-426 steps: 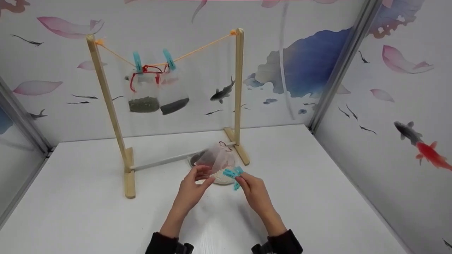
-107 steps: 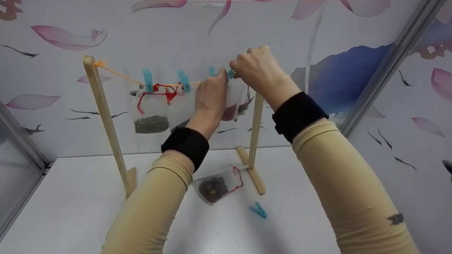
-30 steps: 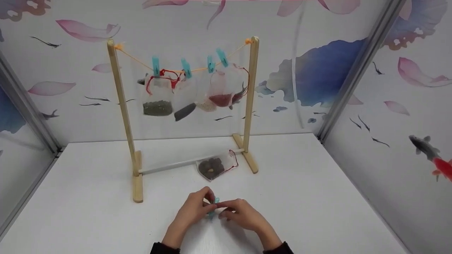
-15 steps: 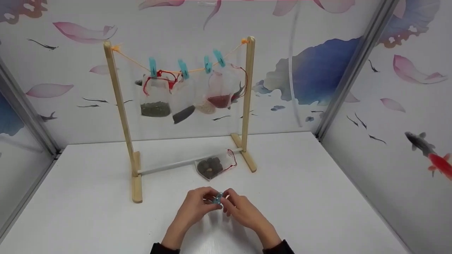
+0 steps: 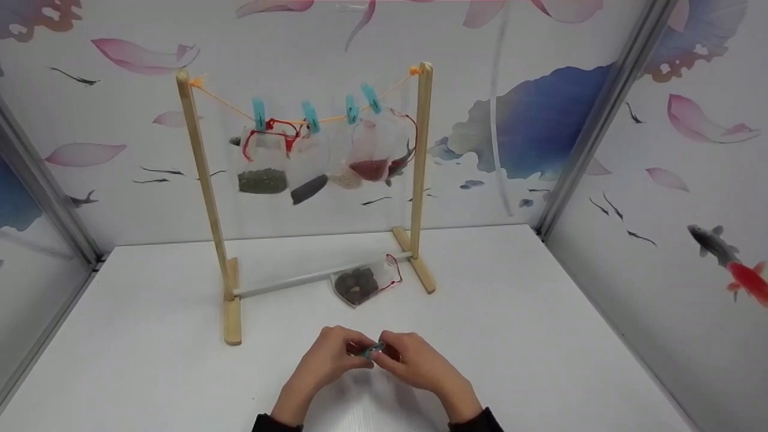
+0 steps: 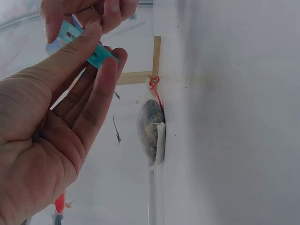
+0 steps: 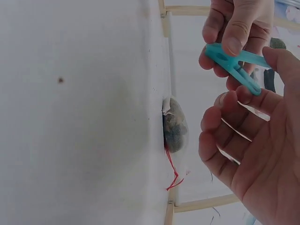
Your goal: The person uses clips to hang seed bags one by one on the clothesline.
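Observation:
Both hands meet over the front of the table, around one turquoise clothespin [image 5: 373, 349]. My left hand [image 5: 329, 359] pinches one end of the clothespin [image 7: 224, 58] between thumb and fingers. The thumb and forefinger of my right hand [image 5: 420, 363] are on its two spread handle ends, as the right wrist view shows. Beyond the hands, a sheer drawstring bag [image 5: 357, 285] of dark brown round pieces lies against the rack's white bottom bar, its red cord toward the right. More sheer bags hang from the orange line [image 5: 337, 119], held by several turquoise clothespins [image 5: 310, 117].
A wooden rack [image 5: 204, 180] stands at the back, its right post [image 5: 421, 162] near the wall. Hanging bags contain green bits [image 5: 263, 181], something black [image 5: 309, 189], pale grains [image 5: 346, 178] and red bits [image 5: 369, 170]. Printed wall panels [image 5: 468, 48] enclose the white table [image 5: 510, 312].
Since the oldest frame, the pale and red bags have gone from table to line. The last loose clothespin was picked up off the table and turned between the fingers of both hands.

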### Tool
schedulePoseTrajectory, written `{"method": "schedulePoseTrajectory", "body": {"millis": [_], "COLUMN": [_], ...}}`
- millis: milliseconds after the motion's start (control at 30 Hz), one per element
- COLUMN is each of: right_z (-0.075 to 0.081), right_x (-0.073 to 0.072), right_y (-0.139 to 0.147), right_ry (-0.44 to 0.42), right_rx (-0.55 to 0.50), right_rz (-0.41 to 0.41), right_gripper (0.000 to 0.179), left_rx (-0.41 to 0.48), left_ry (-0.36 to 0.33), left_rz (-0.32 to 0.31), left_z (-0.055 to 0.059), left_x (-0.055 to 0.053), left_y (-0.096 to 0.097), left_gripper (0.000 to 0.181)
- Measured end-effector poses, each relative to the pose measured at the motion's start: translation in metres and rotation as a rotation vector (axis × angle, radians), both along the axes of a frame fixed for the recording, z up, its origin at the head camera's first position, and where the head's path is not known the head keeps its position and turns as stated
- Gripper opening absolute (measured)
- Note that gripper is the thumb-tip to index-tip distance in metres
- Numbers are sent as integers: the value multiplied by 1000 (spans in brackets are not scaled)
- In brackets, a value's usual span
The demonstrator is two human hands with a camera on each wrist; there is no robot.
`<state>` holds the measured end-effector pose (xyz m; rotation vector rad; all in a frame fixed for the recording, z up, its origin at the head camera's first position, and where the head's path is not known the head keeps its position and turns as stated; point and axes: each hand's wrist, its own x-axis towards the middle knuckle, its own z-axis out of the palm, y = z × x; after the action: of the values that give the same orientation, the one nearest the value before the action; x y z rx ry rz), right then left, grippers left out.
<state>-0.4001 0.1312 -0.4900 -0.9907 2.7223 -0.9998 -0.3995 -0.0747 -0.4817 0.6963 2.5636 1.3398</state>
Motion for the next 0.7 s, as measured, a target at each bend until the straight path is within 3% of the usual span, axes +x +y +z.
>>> {"method": "schedulePoseTrajectory", "body": {"millis": [167,467,700], "right_z": [1,1,2], "right_x": [2,3,3], "right_y": [-1,-2,-2], "right_ry": [14,20,-34], "right_rx": [25,-43,-44], "right_rz": [21,6,-31], "right_gripper": [34,39,44], "left_rx": [-7,31,65], "left_ry": [-10,-30,-16], "left_rz": [-18,-23,-30], "left_z": [1,8,8], "left_x": [2,4,5], "left_y": [-3,-7,-7], "left_gripper": [23,24,25]}}
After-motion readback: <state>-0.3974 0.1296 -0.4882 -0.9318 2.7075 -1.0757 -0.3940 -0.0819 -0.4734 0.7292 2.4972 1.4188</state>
